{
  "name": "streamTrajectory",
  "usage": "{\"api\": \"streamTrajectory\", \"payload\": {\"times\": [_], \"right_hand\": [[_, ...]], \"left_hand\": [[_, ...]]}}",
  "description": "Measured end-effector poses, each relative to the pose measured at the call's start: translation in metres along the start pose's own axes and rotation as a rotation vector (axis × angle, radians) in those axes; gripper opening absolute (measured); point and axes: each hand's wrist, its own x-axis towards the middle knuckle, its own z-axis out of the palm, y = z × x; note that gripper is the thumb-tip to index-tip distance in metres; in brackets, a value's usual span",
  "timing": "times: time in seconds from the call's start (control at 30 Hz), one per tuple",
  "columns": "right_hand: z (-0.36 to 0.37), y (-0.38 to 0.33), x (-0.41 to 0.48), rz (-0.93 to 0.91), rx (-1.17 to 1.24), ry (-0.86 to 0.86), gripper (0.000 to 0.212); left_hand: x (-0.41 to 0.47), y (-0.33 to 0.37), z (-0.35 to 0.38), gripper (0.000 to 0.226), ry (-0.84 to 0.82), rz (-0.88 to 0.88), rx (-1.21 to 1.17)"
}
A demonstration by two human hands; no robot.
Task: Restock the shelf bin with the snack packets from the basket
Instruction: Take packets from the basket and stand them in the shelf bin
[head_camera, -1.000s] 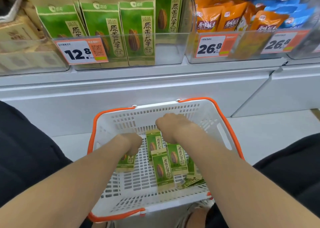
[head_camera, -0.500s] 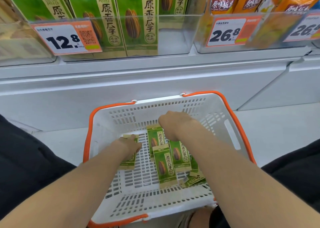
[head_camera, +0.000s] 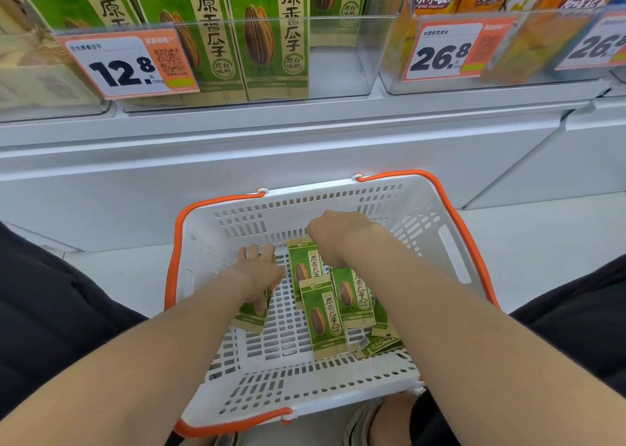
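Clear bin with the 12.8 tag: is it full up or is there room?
Not full. The clear bin holds green packets standing upright at its left and middle, but the front of its right end is bare.

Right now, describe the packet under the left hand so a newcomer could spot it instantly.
Start at the white, orange-rimmed basket below the shelf. Inside, most green sunflower-seed packets cluster centre-right. This packet lies alone on the left, partly under the left hand, with bare basket floor separating it from them.
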Motion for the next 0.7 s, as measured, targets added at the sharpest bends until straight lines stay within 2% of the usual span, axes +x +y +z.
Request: {"api": "streamTrajectory", "payload": {"times": [0.1, 0.17, 0.3, 0.43, 0.53, 0.6, 0.7], "right_hand": [[-0.003, 0.0, -0.004, -0.015, -0.024, -0.01, 0.029], [-0.004, 0.0, -0.008, -0.013, -0.026, -0.005, 0.026], [-0.005, 0.001, -0.018, -0.005, -0.031, 0.018, 0.03], [-0.002, 0.001, -0.025, -0.004, 0.041, -0.017, 0.04], [-0.004, 0.012, -0.027, 0.039, 0.238, -0.001, 0.04], [-0.006, 0.022, -0.03, 0.082, 0.452, 0.054, 0.046], [-0.014, 0.037, -0.043, 0.093, 0.831, 0.259, 0.04]], "left_hand": [[-0.005, -0.002, -0.003, 0.052, 0.114, 0.053, -0.039], [-0.006, -0.004, -0.003, 0.06, 0.117, 0.031, -0.132], [-0.011, -0.006, -0.008, 0.026, 0.076, -0.001, -0.22], [-0.023, -0.006, -0.023, 0.021, 0.114, 0.076, -0.458], [-0.037, -0.004, -0.055, 0.019, 0.27, 0.171, -0.689], [-0.046, -0.002, -0.079, 0.019, 0.382, 0.238, -0.893], [-0.073, 0.003, -0.109, 0.014, 0.526, 0.337, -1.252]]}}
